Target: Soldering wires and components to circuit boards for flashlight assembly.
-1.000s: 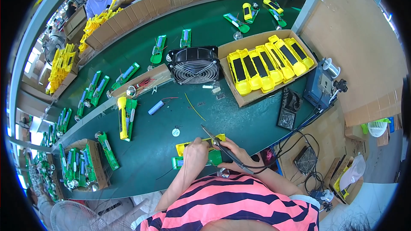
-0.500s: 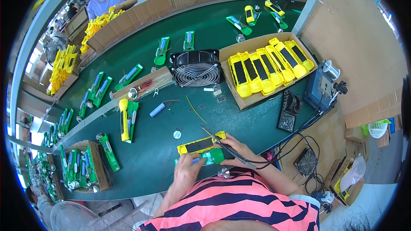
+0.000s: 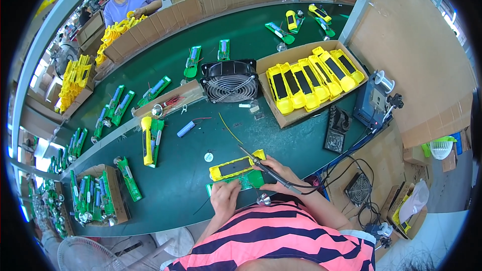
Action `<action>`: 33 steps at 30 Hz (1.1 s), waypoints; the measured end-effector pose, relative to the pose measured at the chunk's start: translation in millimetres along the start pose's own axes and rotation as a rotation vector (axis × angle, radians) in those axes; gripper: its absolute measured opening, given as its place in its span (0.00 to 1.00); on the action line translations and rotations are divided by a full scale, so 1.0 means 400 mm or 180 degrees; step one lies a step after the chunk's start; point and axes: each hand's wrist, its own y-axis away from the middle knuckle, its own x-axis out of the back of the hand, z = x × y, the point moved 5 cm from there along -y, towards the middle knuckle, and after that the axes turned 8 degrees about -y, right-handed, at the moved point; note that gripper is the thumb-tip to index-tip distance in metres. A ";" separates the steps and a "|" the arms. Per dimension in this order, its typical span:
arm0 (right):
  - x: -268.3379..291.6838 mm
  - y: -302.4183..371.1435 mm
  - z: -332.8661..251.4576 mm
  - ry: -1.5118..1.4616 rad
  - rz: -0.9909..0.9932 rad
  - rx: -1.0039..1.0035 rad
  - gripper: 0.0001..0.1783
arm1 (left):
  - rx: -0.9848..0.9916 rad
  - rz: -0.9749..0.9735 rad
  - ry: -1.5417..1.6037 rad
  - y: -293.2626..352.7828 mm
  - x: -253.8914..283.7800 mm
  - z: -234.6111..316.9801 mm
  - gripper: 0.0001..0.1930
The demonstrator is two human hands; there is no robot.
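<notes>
My right hand (image 3: 280,174) grips a soldering iron (image 3: 271,171), its thin tip pointing up and left across a yellow housing (image 3: 231,168) with a dark panel. The same hand's fingers rest near the right end of that housing and of a green part (image 3: 255,178) carrying a circuit board. My left hand (image 3: 225,198) is closed over the green part's left half, fingertips pressed together; what they pinch is hidden. A thin dark wire (image 3: 202,206) sticks out beside this hand. A shiny round lamp reflector (image 3: 263,199) lies close to my shirt, below the green part.
Ahead stand a black fan (image 3: 231,81) and a carton of yellow housings (image 3: 285,114). A blue soldering station (image 3: 370,101) and a black stand (image 3: 337,129) are at right. A carton of green parts (image 3: 116,198) sits left. A blue cell (image 3: 186,129) lies mid-table. Someone works across the bench.
My left hand has shifted slightly right and its fingers have drawn together on the green part. A dark wire now shows beside it. The iron tip has moved slightly right.
</notes>
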 end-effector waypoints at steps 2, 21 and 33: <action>0.009 0.017 -0.022 0.0440 0.0215 0.0238 0.34 | 0.0532 0.0085 0.0307 -0.009 -0.013 -0.014 0.09; -0.012 0.142 0.059 -0.0257 0.1750 0.0731 0.09 | 0.0537 -0.0607 0.0043 -0.030 -0.012 -0.004 0.06; -0.031 0.132 0.087 -0.1749 0.1851 0.0026 0.09 | 0.0552 -0.0528 0.0064 -0.030 -0.016 -0.006 0.07</action>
